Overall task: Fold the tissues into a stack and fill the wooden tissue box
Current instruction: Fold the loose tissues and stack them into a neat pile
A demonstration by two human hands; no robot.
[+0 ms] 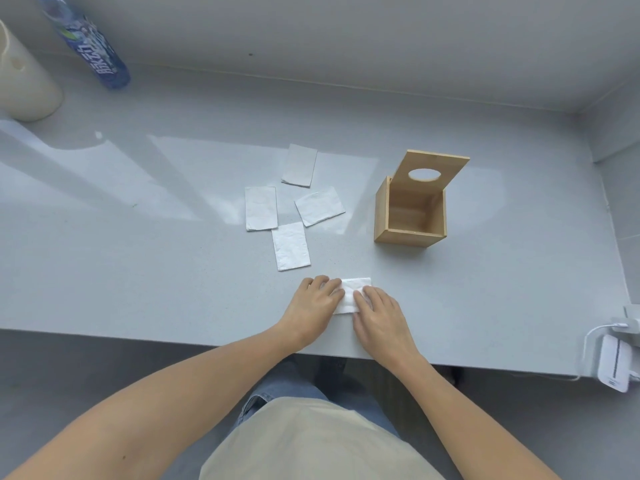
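Note:
A white tissue [351, 294] lies folded on the grey table near its front edge. My left hand [313, 306] presses its left side with flat fingers, and my right hand [379, 315] presses its right side. Several folded tissues [290, 245] lie spread out beyond my hands, apart from each other or just touching at corners. The wooden tissue box [410, 214] stands to the right of them, its inside bare. Its lid [434, 169], with an oval hole, leans upright at the box's back.
A blue plastic bottle [91, 51] and a cream cylinder [24, 84] stand at the far left by the wall. A white charger and cable [614, 362] sit at the table's right front corner. The wall runs along the back and right side.

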